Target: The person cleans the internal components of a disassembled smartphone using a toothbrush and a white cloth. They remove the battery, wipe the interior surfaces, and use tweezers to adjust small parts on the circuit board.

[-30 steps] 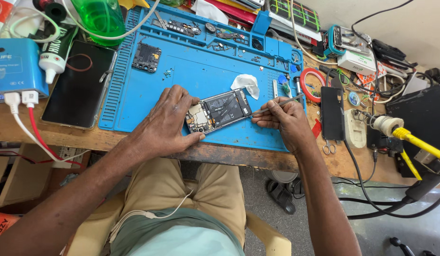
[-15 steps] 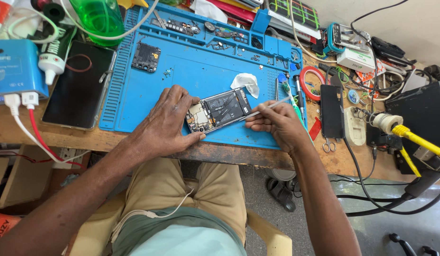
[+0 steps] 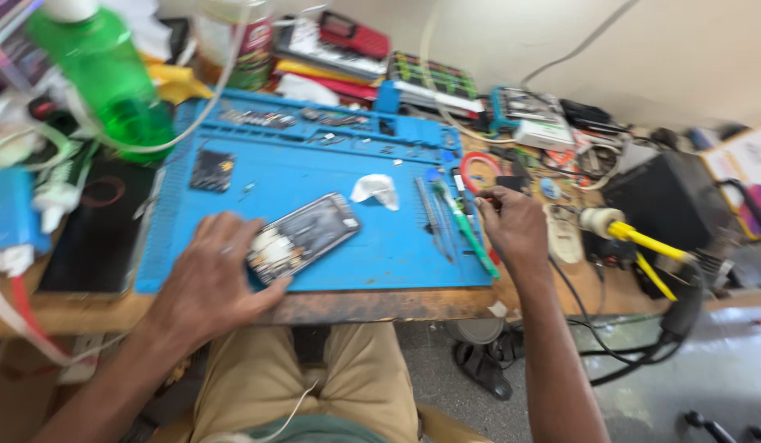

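An opened phone point(image 3: 310, 232) with its insides showing lies tilted on the blue work mat point(image 3: 331, 156). My left hand point(image 3: 216, 283) lies over its near end and pins it down. My right hand point(image 3: 513, 226) is off the phone, at the mat's right edge, fingers curled beside a green-handled screwdriver point(image 3: 466, 226) and other thin tools point(image 3: 434, 217). Blur hides whether it grips anything. A crumpled white scrap point(image 3: 375, 189) lies just beyond the phone.
A small dark circuit board point(image 3: 210, 169) lies on the mat's left. A green bottle point(image 3: 109, 78) and a black screen point(image 3: 97, 234) sit left of the mat. A red wire coil point(image 3: 477, 168), a yellow-handled tool point(image 3: 639, 242), a black box point(image 3: 667, 197) and cables crowd the right.
My right hand has pulled away from the phone to the tools at the mat's right edge. My left hand stays on the phone. The view has shifted and blurred.
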